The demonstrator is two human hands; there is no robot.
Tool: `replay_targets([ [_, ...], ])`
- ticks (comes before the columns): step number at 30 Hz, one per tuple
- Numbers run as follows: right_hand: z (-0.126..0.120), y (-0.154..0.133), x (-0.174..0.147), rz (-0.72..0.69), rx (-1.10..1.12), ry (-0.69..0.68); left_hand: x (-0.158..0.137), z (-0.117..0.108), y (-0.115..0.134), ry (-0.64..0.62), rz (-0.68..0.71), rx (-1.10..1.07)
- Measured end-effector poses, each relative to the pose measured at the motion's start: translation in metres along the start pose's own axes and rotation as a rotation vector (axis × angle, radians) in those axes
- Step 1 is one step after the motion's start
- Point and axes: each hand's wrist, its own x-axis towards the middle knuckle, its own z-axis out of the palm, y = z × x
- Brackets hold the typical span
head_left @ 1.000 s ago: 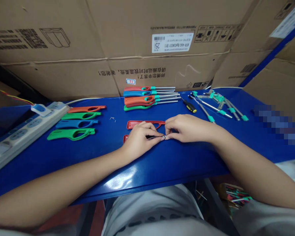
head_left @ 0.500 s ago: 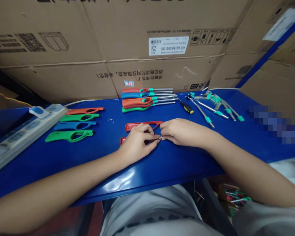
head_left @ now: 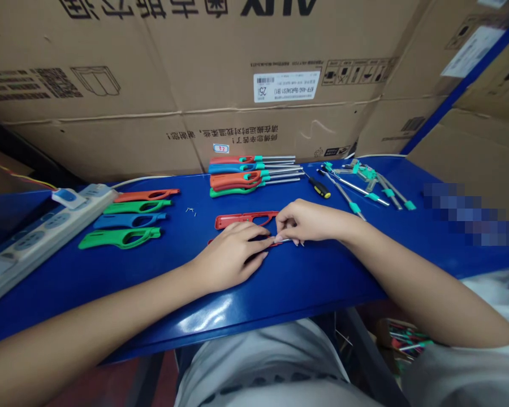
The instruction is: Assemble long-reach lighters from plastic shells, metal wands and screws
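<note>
My left hand [head_left: 240, 254] lies over a red lighter handle half [head_left: 276, 244], which it mostly covers, its fingertips pressing by the half's right end. There my right hand [head_left: 299, 223] is closed in a pinch on a thin metal tube [head_left: 285, 241], with only a short silvery stretch showing. The tube's tip meets my left fingertips; whether it sits inside the handle half is hidden. Just behind both hands, a second red handle half [head_left: 227, 221] rests with its hollow side up, its right end touching or close behind my right fingers.
Left stand orange, green and blue handle pieces [head_left: 131, 220] beside a white power strip [head_left: 46, 226]. Tiny screws [head_left: 190, 211] lie nearby. Behind are stacked assembled lighters [head_left: 237, 180], a black-yellow screwdriver [head_left: 320, 186] and metal tubes with teal parts [head_left: 375, 183]. A cardboard box [head_left: 152, 135] walls the back.
My left hand has flattened over the lower handle half, and the dark thing seen between its fingers no longer shows. My right fingers now pinch the tube slightly further right.
</note>
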Motion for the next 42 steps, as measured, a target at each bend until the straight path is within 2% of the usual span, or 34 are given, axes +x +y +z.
replay_targets([
  [6,0.000,0.000,-0.001,-0.054,-0.014,0.008,-0.025,-0.006,0.002,0.109,-0.085,0.002],
  [9,0.000,0.004,-0.003,-0.119,-0.045,0.013,-0.035,-0.004,0.003,0.217,-0.153,-0.105],
  [12,0.000,0.007,-0.004,-0.185,-0.070,0.019,-0.037,-0.001,0.004,0.260,-0.195,-0.213],
  [17,0.003,0.001,-0.006,-0.321,-0.235,0.118,-0.032,0.001,0.001,0.261,-0.189,-0.270],
  [24,0.014,-0.003,-0.004,-0.445,-0.315,0.087,-0.034,0.002,-0.002,0.279,-0.113,-0.205],
  [35,0.017,-0.006,-0.003,-0.506,-0.311,0.091,-0.034,-0.001,-0.003,0.294,-0.072,-0.079],
  [42,0.018,-0.004,-0.002,-0.461,-0.362,0.083,-0.038,-0.012,-0.002,0.135,-0.018,0.078],
])
